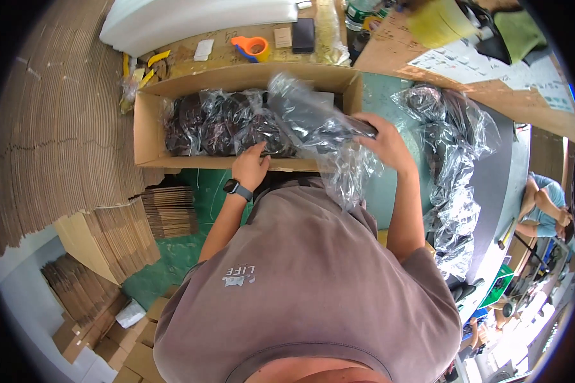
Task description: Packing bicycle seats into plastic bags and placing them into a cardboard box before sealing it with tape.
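An open long cardboard box (pixel 148 131) lies in front of me with several dark items in clear plastic bags (pixel 195 121) packed side by side. My right hand (pixel 391 145) grips one end of another plastic-bagged dark item (pixel 310 115). That item is tilted over the right part of the box, blurred by motion, and its loose plastic hangs past the near wall. What is inside the wrapping cannot be made out. Over the near box wall reaches my left hand (pixel 252 166), fingers outstretched and touching the packed bags, holding nothing. A dark watch is on that wrist.
To the right, more bagged items (pixel 450 166) lie in a row on the worktable. Behind the box are an orange tape dispenser (pixel 252 48), a dark flat case (pixel 303 36) and white foam sheeting (pixel 198 22). Stacked flat cardboard (pixel 51 127) rises at left. Another person (pixel 546 207) sits far right.
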Demonstrator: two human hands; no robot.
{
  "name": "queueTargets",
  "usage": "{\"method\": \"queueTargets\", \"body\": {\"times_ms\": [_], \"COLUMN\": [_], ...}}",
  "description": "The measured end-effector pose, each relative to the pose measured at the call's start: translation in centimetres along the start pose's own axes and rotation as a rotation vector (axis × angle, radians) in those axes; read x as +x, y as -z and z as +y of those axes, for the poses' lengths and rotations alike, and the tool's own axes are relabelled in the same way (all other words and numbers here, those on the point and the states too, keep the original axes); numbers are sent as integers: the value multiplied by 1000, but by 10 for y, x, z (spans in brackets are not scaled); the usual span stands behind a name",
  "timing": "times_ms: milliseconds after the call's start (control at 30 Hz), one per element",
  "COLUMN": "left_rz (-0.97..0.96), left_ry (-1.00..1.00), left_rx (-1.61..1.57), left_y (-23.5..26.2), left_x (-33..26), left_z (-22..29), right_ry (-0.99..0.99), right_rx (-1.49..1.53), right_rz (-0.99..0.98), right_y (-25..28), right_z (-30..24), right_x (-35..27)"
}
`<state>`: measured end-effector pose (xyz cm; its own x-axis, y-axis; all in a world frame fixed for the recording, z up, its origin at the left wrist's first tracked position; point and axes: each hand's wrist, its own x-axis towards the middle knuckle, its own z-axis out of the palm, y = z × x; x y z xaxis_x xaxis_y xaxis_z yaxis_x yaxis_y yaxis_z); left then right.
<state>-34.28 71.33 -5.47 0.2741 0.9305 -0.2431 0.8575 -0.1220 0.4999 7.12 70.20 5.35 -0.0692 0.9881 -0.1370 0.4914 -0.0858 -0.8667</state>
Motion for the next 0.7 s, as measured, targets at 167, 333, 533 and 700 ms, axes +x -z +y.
{"method": "queueTargets", "body": {"times_ms": [167,333,533,700], "left_rz": [75,226,268,38], "left_ry": [76,109,94,-159], "left_rx": [-91,-171,-203,-76], "left_y": [46,81,110,103], "left_x": [-18,-34,-42,54], "left_z": [-61,-101,-148,-158], "right_ry": [-124,-858,-581,-399], "right_rx": [-903,-518,-526,-952], "right_rz": [-694,-378,191,31], "right_y": [-91,-170,-284,-311], "right_z": [48,192,135,141], "right_x": [154,214,169,157]}}
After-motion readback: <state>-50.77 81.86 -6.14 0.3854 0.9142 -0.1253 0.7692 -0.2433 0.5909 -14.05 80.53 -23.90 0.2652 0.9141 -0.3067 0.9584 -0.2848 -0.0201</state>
